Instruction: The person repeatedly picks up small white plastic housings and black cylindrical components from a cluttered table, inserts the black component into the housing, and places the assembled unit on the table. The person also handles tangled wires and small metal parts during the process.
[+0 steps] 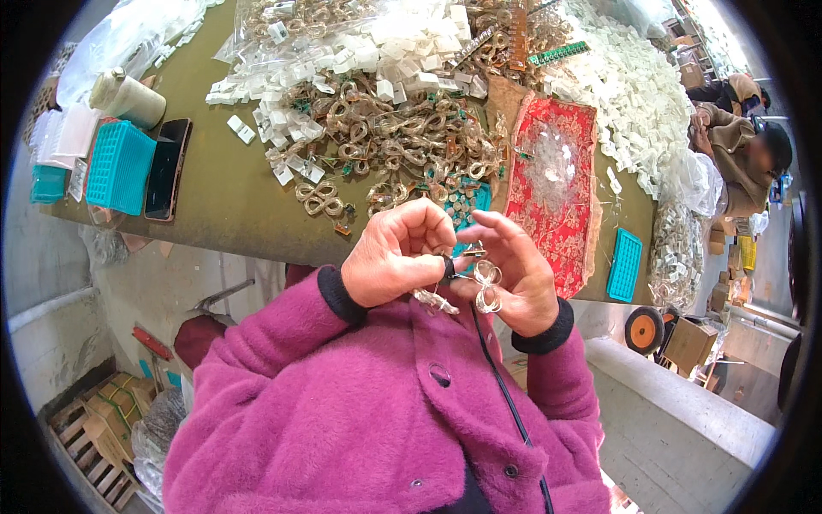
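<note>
In front of my chest, both hands work close together at the table's near edge. My left hand (pixel 396 255) is closed, thumb and forefinger pinched at a small part (pixel 473 253) with a thin lead. A black band or piece sits by its fingertips; I cannot make out which. My right hand (pixel 522 278) curls around a looped bundle of clear wire (pixel 487 287), its thumb and fingers bent against it. Another wire end dangles below the left fingers. Just beyond the hands is a teal tray (pixel 481 199) of round silvery pieces, partly hidden by them.
A heap of coiled clear wires (pixel 368 128) and white plastic housings (pixel 295 124) covers the table's middle. To its right lie a red patterned cloth (pixel 569 201) and a teal tray (pixel 625 265). A phone (pixel 167 171) and jar (pixel 128 98) stand left. Another person (pixel 728 163) sits far right.
</note>
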{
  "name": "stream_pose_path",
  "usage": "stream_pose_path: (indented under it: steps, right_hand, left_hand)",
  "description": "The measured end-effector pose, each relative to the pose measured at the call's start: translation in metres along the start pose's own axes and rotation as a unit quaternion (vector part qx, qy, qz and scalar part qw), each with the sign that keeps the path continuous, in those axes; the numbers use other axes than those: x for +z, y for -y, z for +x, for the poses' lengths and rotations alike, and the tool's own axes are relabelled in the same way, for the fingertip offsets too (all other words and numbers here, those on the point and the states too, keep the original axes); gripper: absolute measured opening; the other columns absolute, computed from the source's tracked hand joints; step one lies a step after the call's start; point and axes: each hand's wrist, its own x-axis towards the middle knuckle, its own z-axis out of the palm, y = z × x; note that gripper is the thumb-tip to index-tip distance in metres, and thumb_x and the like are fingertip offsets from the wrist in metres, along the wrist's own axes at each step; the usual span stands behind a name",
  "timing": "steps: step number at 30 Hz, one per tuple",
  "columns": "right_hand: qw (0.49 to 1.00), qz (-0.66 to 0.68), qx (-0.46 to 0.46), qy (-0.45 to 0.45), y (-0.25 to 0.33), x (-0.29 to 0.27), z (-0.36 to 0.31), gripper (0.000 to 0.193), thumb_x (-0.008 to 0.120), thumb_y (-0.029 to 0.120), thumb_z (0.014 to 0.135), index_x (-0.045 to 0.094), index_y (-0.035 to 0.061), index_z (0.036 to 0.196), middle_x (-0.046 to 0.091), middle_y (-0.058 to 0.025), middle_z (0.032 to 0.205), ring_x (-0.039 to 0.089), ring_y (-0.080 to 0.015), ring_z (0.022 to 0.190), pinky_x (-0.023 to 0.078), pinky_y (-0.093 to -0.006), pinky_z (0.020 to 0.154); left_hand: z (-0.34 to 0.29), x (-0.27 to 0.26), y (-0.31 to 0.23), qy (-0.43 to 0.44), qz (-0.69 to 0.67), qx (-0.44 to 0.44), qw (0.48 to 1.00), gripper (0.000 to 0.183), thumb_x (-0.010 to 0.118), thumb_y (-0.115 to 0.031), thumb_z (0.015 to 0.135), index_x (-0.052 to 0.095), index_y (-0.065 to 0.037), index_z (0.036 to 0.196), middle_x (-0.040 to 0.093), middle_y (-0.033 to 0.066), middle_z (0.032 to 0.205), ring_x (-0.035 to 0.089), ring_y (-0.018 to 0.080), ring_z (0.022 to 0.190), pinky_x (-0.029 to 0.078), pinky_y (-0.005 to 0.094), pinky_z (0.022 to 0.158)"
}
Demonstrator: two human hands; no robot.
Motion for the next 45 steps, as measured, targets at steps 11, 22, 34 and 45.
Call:
stream_pose_path:
  steps: [11,22,34,45]
  right_hand:
    - [0.998,-0.028,-0.03,-0.043,0.0,-0.006,-0.002,0.024,0.074,-0.007,0.092,0.071,-0.0016,0.115,0.064,-0.0066,0.104,0.066,-0.011,0.08,0.055,-0.0244,0.064]
    - [0.916,-0.286,-0.257,-0.111,0.012,-0.018,0.005,0.026,0.075,-0.014,0.083,0.075,0.0028,0.103,0.069,-0.0133,0.104,0.07,-0.02,0.09,0.06,-0.0294,0.075]
    - [0.947,0.017,-0.162,-0.275,-0.006,-0.048,0.005,0.014,0.064,0.002,0.103,0.064,-0.0028,0.116,0.069,-0.0129,0.108,0.071,-0.0181,0.089,0.065,-0.0331,0.076]
    - [0.914,0.176,-0.193,-0.309,-0.011,-0.083,0.013,0.016,0.063,0.011,0.106,0.066,0.0045,0.12,0.072,-0.0114,0.111,0.071,-0.0256,0.103,0.061,-0.0453,0.094]
  left_hand:
    - [-0.006,0.003,-0.003,0.025,0.046,0.026,0.998,0.027,0.073,0.007,0.09,0.061,-0.001,0.114,0.068,0.005,0.096,0.066,0.0092,0.082,0.054,0.0241,0.07]
    - [-0.001,-0.008,0.001,0.073,-0.114,-0.099,0.986,0.023,0.072,0.002,0.093,0.061,0.002,0.113,0.072,0.0151,0.103,0.072,0.0197,0.079,0.062,0.0319,0.067]
    - [-0.095,-0.124,-0.032,-0.352,0.218,0.311,0.856,0.022,0.067,0.008,0.096,0.064,0.002,0.117,0.071,0.0108,0.111,0.072,0.0195,0.098,0.06,0.0331,0.089]
    - [-0.121,-0.185,-0.017,-0.457,0.571,0.231,0.642,0.045,0.063,0.012,0.087,0.071,-0.005,0.127,0.068,0.0084,0.123,0.068,0.0171,0.102,0.055,0.0292,0.083]
